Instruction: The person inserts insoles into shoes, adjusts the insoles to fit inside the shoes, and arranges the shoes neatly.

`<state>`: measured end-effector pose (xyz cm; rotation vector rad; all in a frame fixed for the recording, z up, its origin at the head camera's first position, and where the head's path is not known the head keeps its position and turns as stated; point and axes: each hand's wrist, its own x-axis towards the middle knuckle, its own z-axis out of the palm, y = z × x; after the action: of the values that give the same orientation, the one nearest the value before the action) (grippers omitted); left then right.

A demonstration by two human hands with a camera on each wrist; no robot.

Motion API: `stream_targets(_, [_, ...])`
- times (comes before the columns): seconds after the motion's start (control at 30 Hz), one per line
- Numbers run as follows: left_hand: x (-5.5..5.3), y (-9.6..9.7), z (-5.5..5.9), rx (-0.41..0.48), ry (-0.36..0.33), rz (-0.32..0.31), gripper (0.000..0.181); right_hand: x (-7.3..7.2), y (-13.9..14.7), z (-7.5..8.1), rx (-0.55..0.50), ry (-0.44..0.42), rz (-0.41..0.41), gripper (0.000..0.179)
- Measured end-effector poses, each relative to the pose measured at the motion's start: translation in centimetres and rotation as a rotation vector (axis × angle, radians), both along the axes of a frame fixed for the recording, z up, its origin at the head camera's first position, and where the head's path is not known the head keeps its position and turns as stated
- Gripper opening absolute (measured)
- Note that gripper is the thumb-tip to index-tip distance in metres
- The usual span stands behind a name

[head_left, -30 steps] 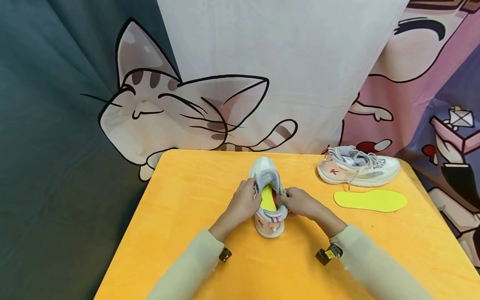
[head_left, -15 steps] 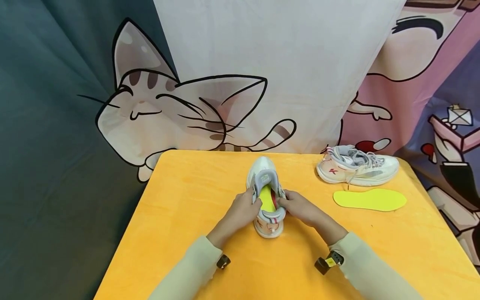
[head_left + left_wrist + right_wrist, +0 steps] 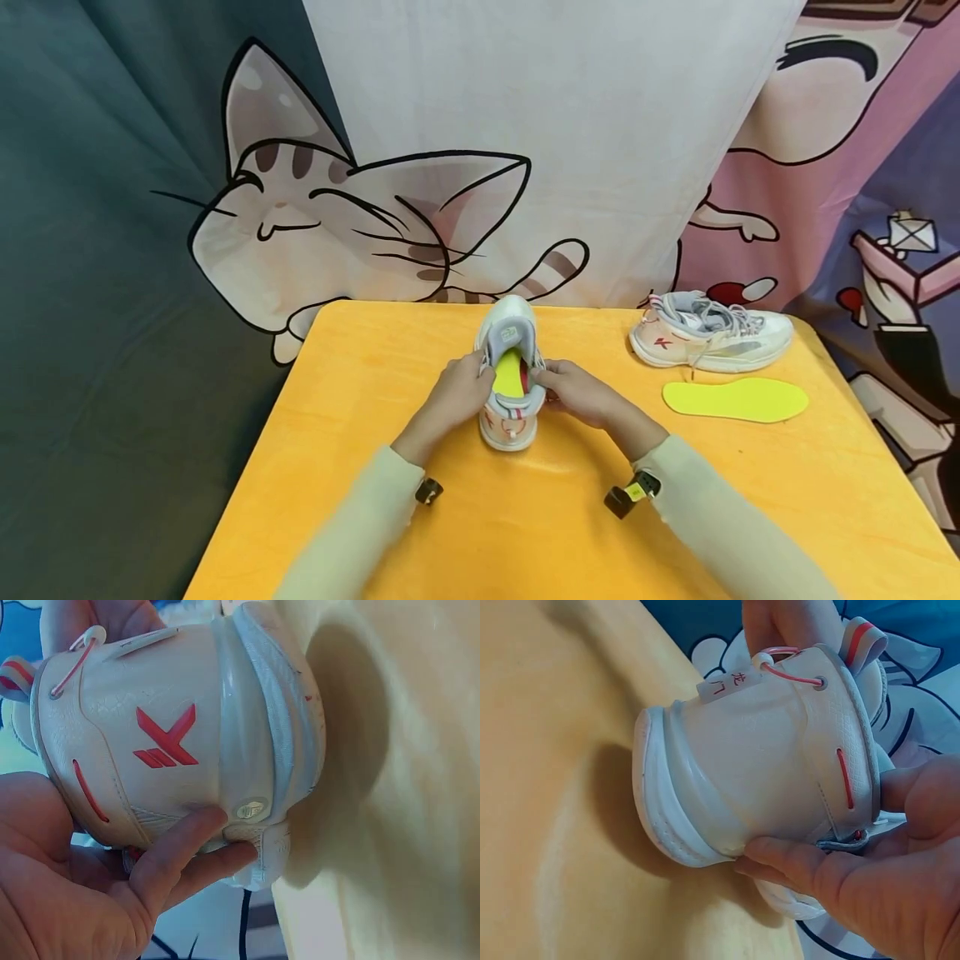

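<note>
Between both hands is a white sneaker [image 3: 508,429], heel toward me and toe pointing away, with a yellow insole [image 3: 508,372] visible inside its opening. My left hand [image 3: 459,390] grips its left side, thumb at the collar and fingers along the outer wall. On the opposite side my right hand [image 3: 577,392] holds the collar the same way, its thumb over the rim. In the left wrist view the sneaker heel [image 3: 165,697] bears a red logo, and a shadow lies apart from its sole. The right wrist view shows the heel's other side [image 3: 742,765] with red cord.
A second white sneaker [image 3: 712,333] stands on its sole at the back right of the yellow table [image 3: 360,367]. In front of it a loose yellow insole [image 3: 735,400] lies flat. A printed cloth [image 3: 585,125] hangs behind the table's back edge.
The held sneaker has moved left and slightly away from me, with both hands moving along with it. The other sneaker and the loose insole lie as before.
</note>
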<state>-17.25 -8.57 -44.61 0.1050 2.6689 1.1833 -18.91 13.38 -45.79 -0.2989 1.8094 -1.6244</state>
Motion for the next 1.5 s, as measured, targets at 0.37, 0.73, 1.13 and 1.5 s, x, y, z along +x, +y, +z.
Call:
stream_targets(0.37, [-3.1, -2.4, -0.5, -0.078, 0.039, 0.020, 0.042, -2.3, -2.9, -0.4, -0.048, -0.046, -0.036, 0.049])
stream_targets(0.73, [-4.4, -3.5, -1.0, -0.101, 0.037, 0.025, 0.039, -3.4, -4.3, -1.0, -0.038, -0.074, -0.063, 0.049])
stream_targets(1.13, [-4.7, -4.1, -2.5, -0.045, 0.004, 0.058, 0.043, -3.7, -5.0, -1.4, 0.007, -0.061, -0.080, 0.050])
stream_targets(1.5, [-4.4, -4.6, -3.2, 0.003, 0.019, 0.097, 0.040, -3.4, -4.8, -2.4, 0.014, -0.030, -0.083, 0.055])
